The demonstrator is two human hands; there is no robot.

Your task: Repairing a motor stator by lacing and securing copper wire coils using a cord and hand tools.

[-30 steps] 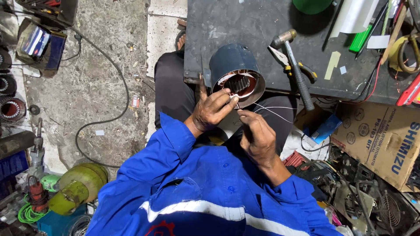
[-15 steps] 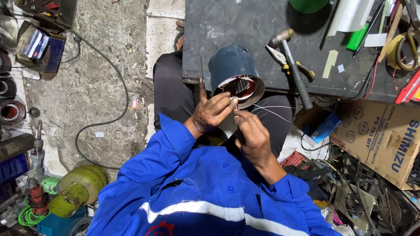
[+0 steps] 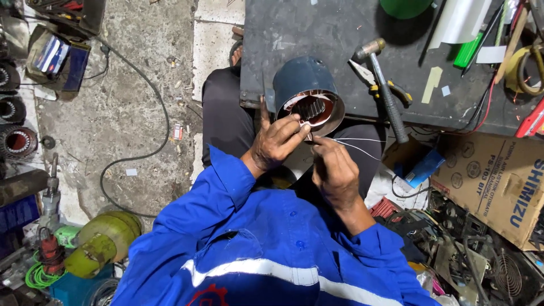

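Dark blue cylindrical metal motor housing (image 3: 303, 85), lying on its side at the near edge of the dark grey counter (image 3: 317, 28) with its open mouth turned toward the person; inside it sit a ring of copper-coloured windings and a toothed steel core (image 3: 310, 109), the only contents that can be made out. The left hand (image 3: 276, 141) rests at the lower left of the housing mouth, its fingers (image 3: 294, 131) closed together on something thin at the rim, most likely a winding lead, though the strand itself is too fine to confirm. The right hand (image 3: 334, 170), just below the mouth, has its fingers (image 3: 324, 141) pinched on the thin pale wires (image 3: 357, 144) that run rightward from the housing. Judged risks: a sharp pull could snap or kink the fine wires or scrape their insulation on the core's edge; the housing, being round and close to the counter edge, could roll off onto the lap below if tugged. Right of the housing lie a steel-headed hammer with black handle (image 3: 385, 96) and yellow-handled pliers (image 3: 377, 82), near enough for the loose wires to snag. Farther right of the housing, below the counter, stands a brown cardboard box (image 3: 498, 181), its contents hidden. Far to the left of the housing, on the concrete floor (image 3: 124, 107), rest a yellow-green gas cylinder (image 3: 105, 241) and an open tray (image 3: 56, 56) holding unclear objects.
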